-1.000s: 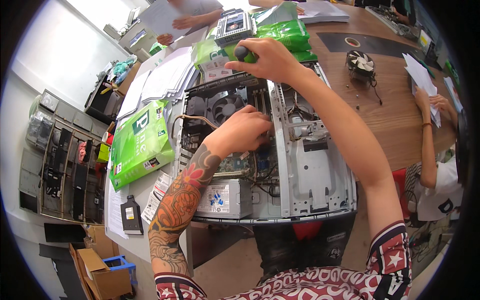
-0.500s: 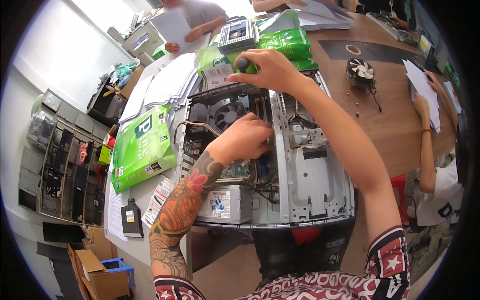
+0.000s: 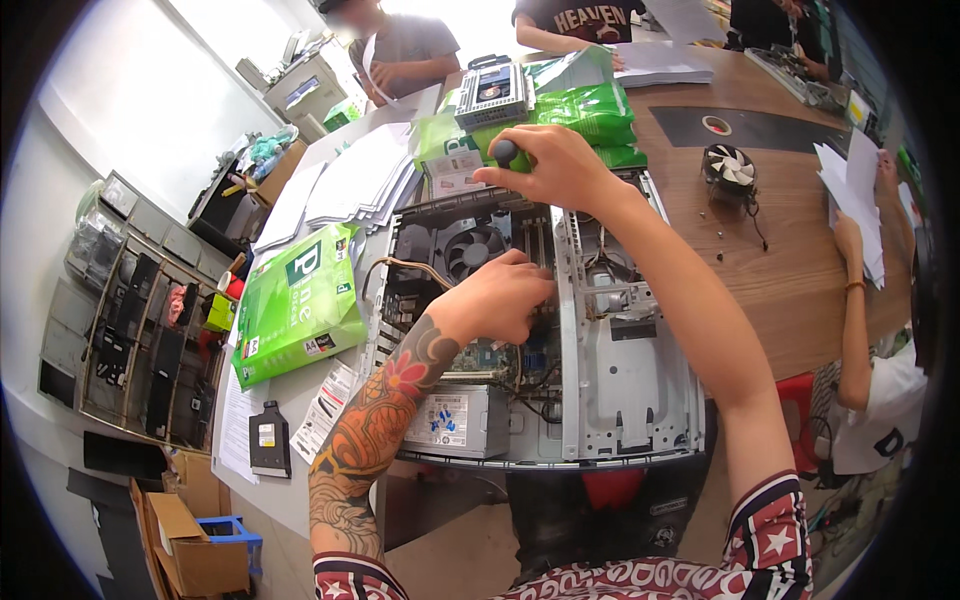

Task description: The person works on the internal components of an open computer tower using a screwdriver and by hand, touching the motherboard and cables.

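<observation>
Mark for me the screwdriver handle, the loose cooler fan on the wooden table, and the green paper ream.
screwdriver handle [image 3: 506,152], head view, on its dark rounded end
loose cooler fan [image 3: 731,166], head view, on the fan hub
green paper ream [image 3: 300,303], head view, on its top face

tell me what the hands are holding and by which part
The right hand grips a screwdriver by its dark, round-ended handle. The left hand reaches into the open computer case; whether it holds anything cannot be told.

Repair workshop — opened computer case [image 3: 600,350], parts rack [image 3: 130,330]
</observation>
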Demonstrator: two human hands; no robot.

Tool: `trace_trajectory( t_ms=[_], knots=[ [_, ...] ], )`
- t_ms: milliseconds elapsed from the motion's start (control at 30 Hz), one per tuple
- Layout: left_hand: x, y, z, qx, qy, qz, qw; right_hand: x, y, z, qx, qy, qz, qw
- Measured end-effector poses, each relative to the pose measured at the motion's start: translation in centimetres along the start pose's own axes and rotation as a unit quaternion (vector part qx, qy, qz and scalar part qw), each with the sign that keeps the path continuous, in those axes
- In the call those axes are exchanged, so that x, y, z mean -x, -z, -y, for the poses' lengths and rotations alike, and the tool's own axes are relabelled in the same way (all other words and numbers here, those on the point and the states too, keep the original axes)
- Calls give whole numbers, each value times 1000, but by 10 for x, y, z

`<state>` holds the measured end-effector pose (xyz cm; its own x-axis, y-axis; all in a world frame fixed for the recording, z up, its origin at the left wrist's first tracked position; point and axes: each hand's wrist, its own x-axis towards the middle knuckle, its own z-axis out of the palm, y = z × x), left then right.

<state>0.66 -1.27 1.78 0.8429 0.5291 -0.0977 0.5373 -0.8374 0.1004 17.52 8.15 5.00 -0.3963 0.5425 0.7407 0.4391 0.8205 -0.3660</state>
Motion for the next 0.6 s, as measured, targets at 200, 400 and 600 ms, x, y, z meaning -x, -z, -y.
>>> trace_trajectory(
  t_ms=[200, 400, 600],
  knots=[
    [2, 0, 1, 2, -17, -16, 1000, 0, 1, 1, 10, 3, -4, 1000],
    [0, 1, 0, 19, -14, -39, 999, 0, 5, -2, 8, -18, 21, 1000],
    [2, -1, -1, 27, -24, -75, 997, 0, 2, -2, 23, -20, 26, 999]
  ],
)
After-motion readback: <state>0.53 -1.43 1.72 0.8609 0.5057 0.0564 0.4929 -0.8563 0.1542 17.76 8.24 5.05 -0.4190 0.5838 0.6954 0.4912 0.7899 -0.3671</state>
